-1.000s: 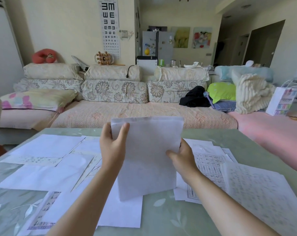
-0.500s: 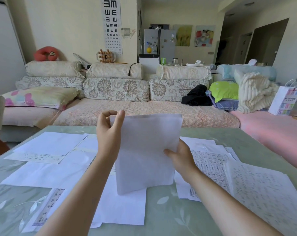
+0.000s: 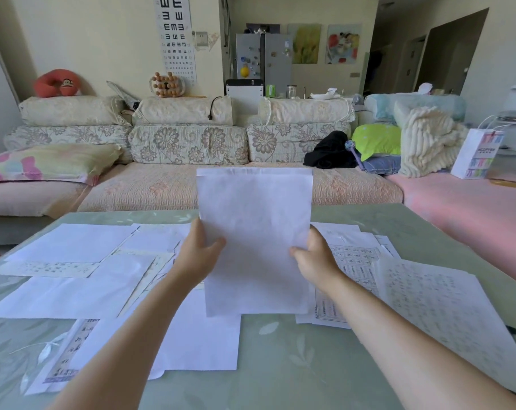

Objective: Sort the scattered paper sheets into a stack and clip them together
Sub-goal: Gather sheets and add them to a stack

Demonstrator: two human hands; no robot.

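Observation:
I hold a small stack of white paper sheets [image 3: 255, 238] upright above the middle of the table, its lower edge close to the tabletop. My left hand [image 3: 199, 255] grips the stack's left edge and my right hand [image 3: 315, 258] grips its right edge, thumbs on the near face. Loose white sheets [image 3: 70, 291] lie spread over the table's left side. A blank sheet [image 3: 203, 341] lies under my left forearm. Printed sheets [image 3: 354, 261] lie at the right, and a large printed sheet [image 3: 446, 318] lies nearest the right edge. A small black thing [image 3: 511, 330] peeks out beside it, perhaps a clip.
The table [image 3: 283, 365] has a pale green glass top with a leaf pattern. Behind it runs a long floral sofa [image 3: 188, 143] with cushions, a black garment [image 3: 327, 150] and a cream blanket [image 3: 428, 140]. A white paper bag [image 3: 478, 153] stands at the right.
My left hand has slid down from the stack's top left corner to its left edge. The stack now stands straighter and squarer, and the view has tilted slightly.

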